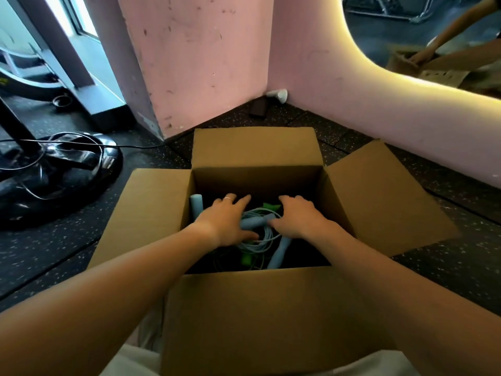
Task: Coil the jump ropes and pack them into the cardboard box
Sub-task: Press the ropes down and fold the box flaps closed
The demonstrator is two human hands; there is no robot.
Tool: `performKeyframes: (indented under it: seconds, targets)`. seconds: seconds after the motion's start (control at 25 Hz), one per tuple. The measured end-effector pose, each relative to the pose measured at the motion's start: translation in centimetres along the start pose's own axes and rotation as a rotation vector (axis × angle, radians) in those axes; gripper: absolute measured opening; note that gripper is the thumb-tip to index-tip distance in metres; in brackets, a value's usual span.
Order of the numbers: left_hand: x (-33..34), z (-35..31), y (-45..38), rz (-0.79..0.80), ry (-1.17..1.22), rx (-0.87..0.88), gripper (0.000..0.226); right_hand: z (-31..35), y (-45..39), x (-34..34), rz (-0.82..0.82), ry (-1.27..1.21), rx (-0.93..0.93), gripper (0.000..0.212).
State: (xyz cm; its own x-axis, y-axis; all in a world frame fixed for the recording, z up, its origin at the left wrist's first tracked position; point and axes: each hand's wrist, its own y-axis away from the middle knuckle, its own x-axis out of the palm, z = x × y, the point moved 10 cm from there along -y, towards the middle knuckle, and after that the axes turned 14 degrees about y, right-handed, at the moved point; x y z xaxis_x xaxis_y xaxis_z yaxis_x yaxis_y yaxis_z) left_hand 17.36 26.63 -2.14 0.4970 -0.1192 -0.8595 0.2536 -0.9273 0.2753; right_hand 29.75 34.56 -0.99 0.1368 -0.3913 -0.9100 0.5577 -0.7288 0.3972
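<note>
I see both hands inside the cardboard box (257,308): left hand (230,221) and right hand (299,217), fingers straight, pressing the coiled pale-blue jump rope (257,240) down; green-handled rope (246,258) beneath.

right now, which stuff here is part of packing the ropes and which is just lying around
Part of the job:
- cardboard box, flaps open
- pale blue jump rope, coiled inside the box
- green handles deeper in the box
- left hand and right hand, both on the blue rope

Just lying about:
- black fan base and its cable
- white cup in the corner
- dark brown block beside it
</note>
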Motion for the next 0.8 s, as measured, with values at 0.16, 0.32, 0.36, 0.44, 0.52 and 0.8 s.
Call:
performKeyframes:
  seconds: [0.16, 0.32, 0.36, 0.44, 0.52, 0.8]
  targets:
    - [-6.3, -1.8, 5.1, -0.229, 0.074, 0.143, 0.054, -1.9, 6.2, -6.6, -0.235, -0.239, -0.075, 0.044]
    - [-7.8, 0.2, 8.8, -0.274, 0.013, 0.086, 0.038, -4.2, 9.6, -4.9, -0.248, -0.327, -0.048, 0.030]
    - [-7.8, 0.5, 9.5, -0.273, 0.006, 0.085, 0.037, -4.1, 10.0, -3.8, -0.219, -0.321, -0.056, 0.030]
    - [-7.8, 0.5, 10.5, -0.269, 0.009, 0.096, 0.036, -3.5, 10.9, -2.8, -0.199, -0.300, -0.079, 0.030]
    - [-7.8, 0.5, 11.1, -0.265, 0.020, 0.098, 0.035, -3.3, 11.6, -3.1, -0.203, -0.309, -0.090, 0.028]
    - [-13.3, 7.5, 15.0, -0.474, 0.063, -0.295, 0.058, -11.7, 15.0, -10.4, -0.615, -0.088, 0.317, 0.034]
